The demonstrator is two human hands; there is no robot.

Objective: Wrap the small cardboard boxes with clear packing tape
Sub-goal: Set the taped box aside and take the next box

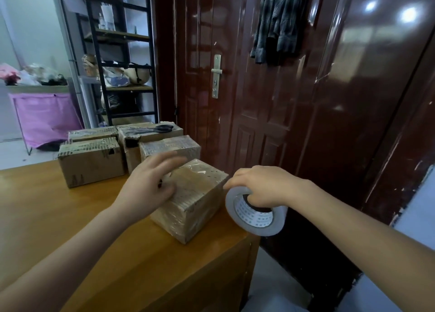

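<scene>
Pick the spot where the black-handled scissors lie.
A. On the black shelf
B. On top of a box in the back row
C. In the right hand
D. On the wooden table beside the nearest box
B: the scissors lie flat on top of a back-row box, behind the box being taped.

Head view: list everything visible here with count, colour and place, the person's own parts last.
cardboard boxes: five, brown; one near the table's right edge, four behind it
tape roll: one, clear on a white core; past the table's right edge
scissors: one, black; on a rear box
table: one, orange-brown wood; foreground
door: one, dark red-brown; behind the table
shirt: one, dark plaid; hanging on the door
shelf rack: one, black; back left
left hand: fingers straight, on the front box
right hand: grips the tape roll
</scene>
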